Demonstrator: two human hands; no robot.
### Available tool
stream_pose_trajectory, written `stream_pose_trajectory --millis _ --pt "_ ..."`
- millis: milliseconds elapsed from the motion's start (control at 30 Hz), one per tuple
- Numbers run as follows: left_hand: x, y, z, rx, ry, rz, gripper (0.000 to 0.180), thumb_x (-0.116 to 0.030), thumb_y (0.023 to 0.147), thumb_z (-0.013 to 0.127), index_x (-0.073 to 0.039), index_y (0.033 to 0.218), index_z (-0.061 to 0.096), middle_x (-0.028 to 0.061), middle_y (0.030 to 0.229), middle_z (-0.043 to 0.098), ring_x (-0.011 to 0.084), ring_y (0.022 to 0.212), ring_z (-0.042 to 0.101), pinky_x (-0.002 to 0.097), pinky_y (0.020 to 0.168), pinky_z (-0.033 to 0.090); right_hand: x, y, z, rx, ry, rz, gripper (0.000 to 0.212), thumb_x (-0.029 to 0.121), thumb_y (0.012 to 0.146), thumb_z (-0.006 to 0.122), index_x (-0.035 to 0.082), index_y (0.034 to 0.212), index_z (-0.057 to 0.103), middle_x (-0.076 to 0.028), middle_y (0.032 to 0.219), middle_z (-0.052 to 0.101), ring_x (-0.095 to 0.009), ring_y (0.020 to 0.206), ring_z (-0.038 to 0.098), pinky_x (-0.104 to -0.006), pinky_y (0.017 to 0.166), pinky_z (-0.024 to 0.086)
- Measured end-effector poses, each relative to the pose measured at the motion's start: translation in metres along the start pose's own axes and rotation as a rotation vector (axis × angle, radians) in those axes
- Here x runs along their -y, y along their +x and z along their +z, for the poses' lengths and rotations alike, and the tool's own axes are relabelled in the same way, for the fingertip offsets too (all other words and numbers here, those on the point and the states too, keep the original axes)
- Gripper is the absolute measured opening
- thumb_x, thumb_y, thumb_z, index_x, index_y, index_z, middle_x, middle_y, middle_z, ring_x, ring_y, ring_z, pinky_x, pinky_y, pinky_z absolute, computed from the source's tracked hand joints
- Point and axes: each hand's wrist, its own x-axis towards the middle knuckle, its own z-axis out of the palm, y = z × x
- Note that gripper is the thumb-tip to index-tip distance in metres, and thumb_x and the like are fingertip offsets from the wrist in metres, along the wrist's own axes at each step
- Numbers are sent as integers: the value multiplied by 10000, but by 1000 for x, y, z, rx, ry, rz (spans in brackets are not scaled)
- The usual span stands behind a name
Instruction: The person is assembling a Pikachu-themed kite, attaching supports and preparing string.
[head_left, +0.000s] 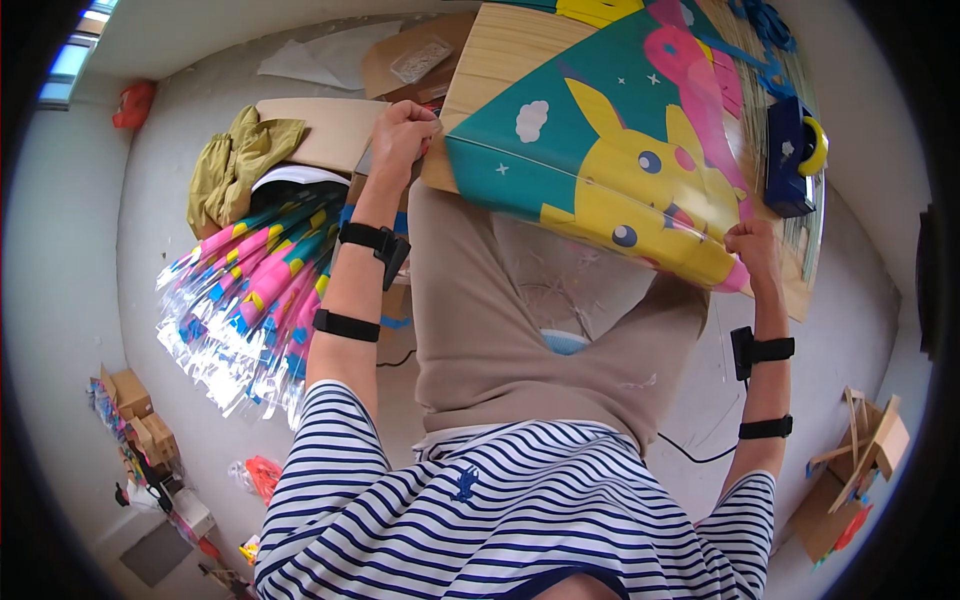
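A teal printed sheet (520, 165), shaped like a kite, lies on the wooden table (500, 50) in front of me. It bears a yellow long-eared cartoon figure, white clouds and a pink tail-like strip. The near edge is folded or rolled over and hangs a little past the table edge, above my lap. My right hand (757, 255) has its fingers pinched on the right end of that edge. At the table's left edge, close to the sheet's left tip, my left hand (400, 138) is closed with fingertips together; what it holds is too small to make out.
A blue tape dispenser (790, 165) with yellow tape stands at the table's right. Left of me, several rolled printed sheets in clear sleeves (250, 290) fan out beside an olive cloth (235, 165). Cardboard boxes (145, 420) line the left wall; wooden pieces (860, 450) lie right.
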Motion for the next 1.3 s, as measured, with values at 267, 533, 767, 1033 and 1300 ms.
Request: stream_pose_trajectory --millis 267,533,767,1033,1300 --pt "-1 0 3 25 15 -2 54 9 812 659 -15 856 639 18 740 619 81 594 529 228 543 397 0 0 0 -5 -25 39 81 35 685 713 -16 747 706 -89 645 674 -154 607 642 -293 585 489" --pt "-1 0 3 -16 71 0 67 4 793 681 -25 844 649 9 731 617 75 599 507 221 557 404 5 -3 0 6 -28 60 83 35 687 712 -20 749 706 -93 650 677 -159 607 645 -293 595 495" --pt "10 3 -1 -58 165 36 74 -11 771 701 -36 837 679 2 733 625 78 632 506 224 583 416 9 -2 1 19 0 67 87 26 686 704 -26 756 701 -97 653 672 -159 602 638 -288 595 490" --pt "4 -1 2 -57 154 -26 66 -19 776 699 -40 837 682 6 747 635 85 655 527 235 597 424 5 -1 0 15 0 50 96 26 671 698 -19 755 699 -91 644 662 -154 607 630 -292 591 485" --pt "0 2 3 -2 53 -4 65 5 804 667 -23 862 653 18 748 632 87 628 530 227 578 418 2 -1 -4 -1 5 48 100 25 659 687 -16 750 699 -81 647 664 -152 612 622 -290 587 477"
